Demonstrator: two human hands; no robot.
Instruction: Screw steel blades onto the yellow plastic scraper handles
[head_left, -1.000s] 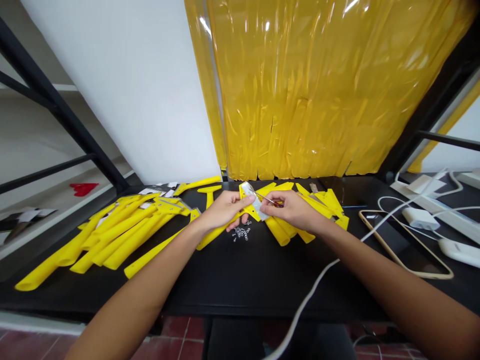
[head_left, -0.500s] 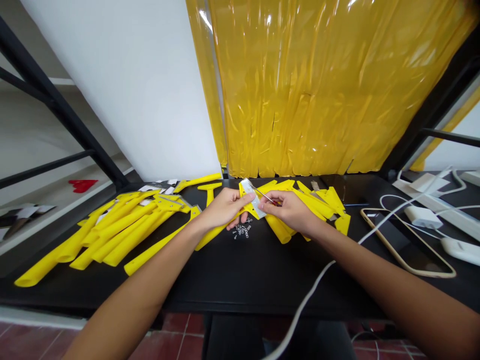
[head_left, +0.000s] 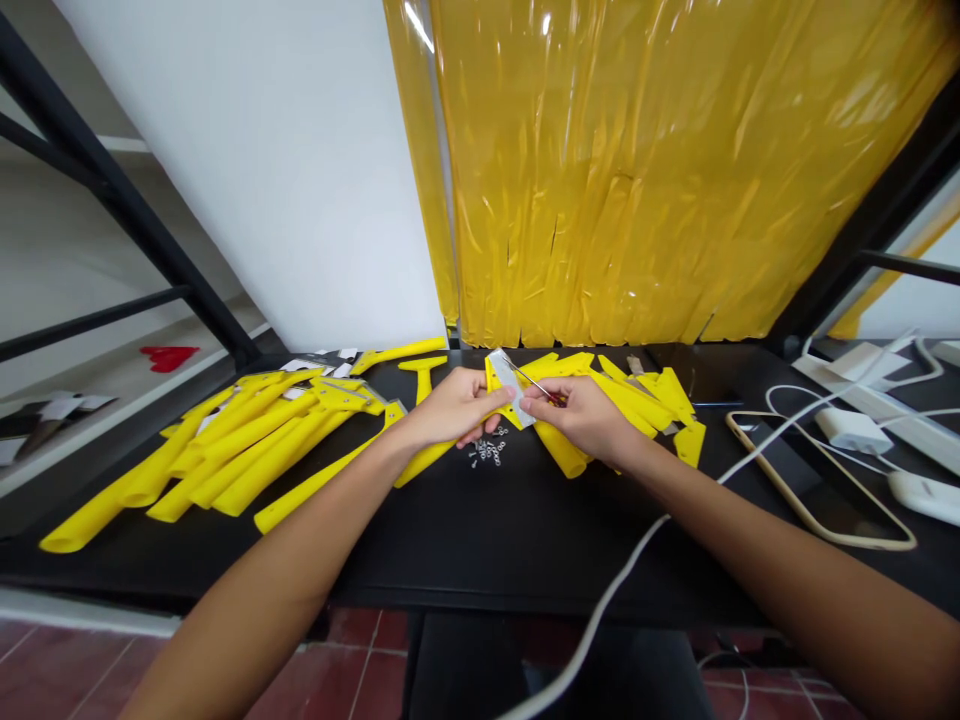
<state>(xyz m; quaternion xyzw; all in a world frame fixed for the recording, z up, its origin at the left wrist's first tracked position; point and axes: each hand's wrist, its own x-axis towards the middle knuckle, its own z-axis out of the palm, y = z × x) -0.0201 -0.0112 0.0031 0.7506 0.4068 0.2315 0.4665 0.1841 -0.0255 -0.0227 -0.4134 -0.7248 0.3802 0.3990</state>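
My left hand grips a yellow plastic scraper with a silver metal blade at its end. My right hand pinches a small red-handled screwdriver, and its thin shaft reaches across toward the blade. Just below my left fingers lies a small scatter of silver screws on the black table. A heap of long yellow scraper handles lies to the left of my left hand. More yellow pieces lie beyond my right hand.
A yellow plastic strip curtain hangs behind the table. To the right lie a phone in a gold case, a white power strip and a charger. A white cable crosses the table's front edge.
The whole view has shifted slightly upward as my head moved. My hands have drawn a little closer together, still holding the scraper and screwdriver.
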